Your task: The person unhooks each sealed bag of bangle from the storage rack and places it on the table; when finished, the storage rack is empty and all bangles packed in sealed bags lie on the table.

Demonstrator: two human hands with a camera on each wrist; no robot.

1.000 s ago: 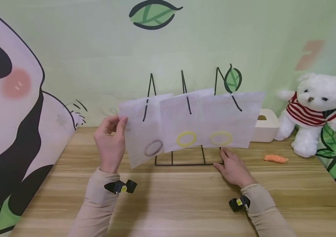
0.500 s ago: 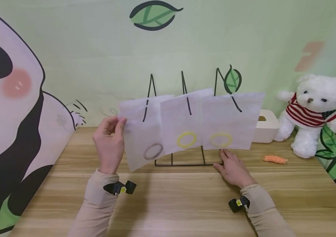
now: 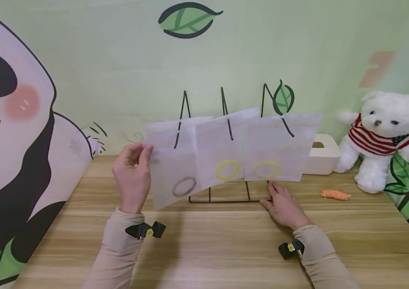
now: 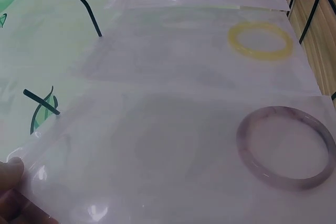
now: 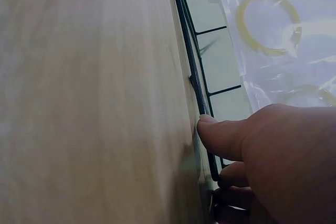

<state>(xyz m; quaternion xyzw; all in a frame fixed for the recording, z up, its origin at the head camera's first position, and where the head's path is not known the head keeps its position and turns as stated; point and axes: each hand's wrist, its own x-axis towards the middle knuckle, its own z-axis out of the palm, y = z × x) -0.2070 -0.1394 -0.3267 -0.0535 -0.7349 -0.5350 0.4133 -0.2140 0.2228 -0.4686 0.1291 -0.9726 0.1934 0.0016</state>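
Three translucent plastic bags hang from the prongs of a black wire rack [image 3: 229, 201], each with a bangle inside. The left bag [image 3: 168, 164] holds a greyish-purple bangle [image 4: 286, 182]. Yellow bangles show in the middle bag [image 3: 219, 144] and the right bag [image 3: 280, 144]. My left hand [image 3: 132, 176] pinches the left bag's outer edge between thumb and fingers, and that bag tilts at its lower corner. Low at the rack's front right corner, my right hand [image 3: 287, 206] grips the base wire, its thumb [image 5: 226, 135] on the front bar.
A white tissue box [image 3: 321, 160] stands behind the right bag. Beside it sits a white teddy bear [image 3: 381, 136] in a striped top. A bundle of orange cord [image 3: 335, 195] lies on the wooden table [image 3: 219, 249]. Behind is a green printed backdrop [image 3: 110, 60].
The left bag's lower corner and its bangle have swung slightly down and left. My left hand has shifted a touch left and still pinches the bag; the right hand stays at the rack's corner.
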